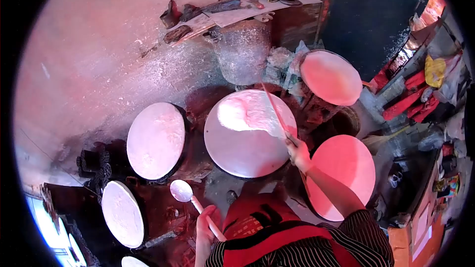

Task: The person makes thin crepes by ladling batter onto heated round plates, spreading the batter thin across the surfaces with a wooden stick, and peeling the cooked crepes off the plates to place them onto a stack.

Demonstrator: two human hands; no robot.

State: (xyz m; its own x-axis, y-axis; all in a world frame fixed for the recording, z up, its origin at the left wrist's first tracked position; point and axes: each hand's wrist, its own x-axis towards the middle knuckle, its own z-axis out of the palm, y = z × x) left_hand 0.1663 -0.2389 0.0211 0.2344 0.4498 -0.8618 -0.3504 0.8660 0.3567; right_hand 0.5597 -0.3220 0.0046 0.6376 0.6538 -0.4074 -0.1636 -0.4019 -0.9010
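Note:
My left hand is closed around the pale handle of a ladle, whose round bowl is whitish. The ladle is held low, in front of my apron. My right hand grips a long flat spreading stick that reaches across the right part of a large round griddle in the middle. White batter covers the griddle's upper part, streaked toward the stick. Whether the stick's far end touches the batter, I cannot tell.
Other round griddles stand around: one on the left, one at lower left, one on the right under my forearm, one at upper right. Behind are a whitish barrel and a cluttered board shelf.

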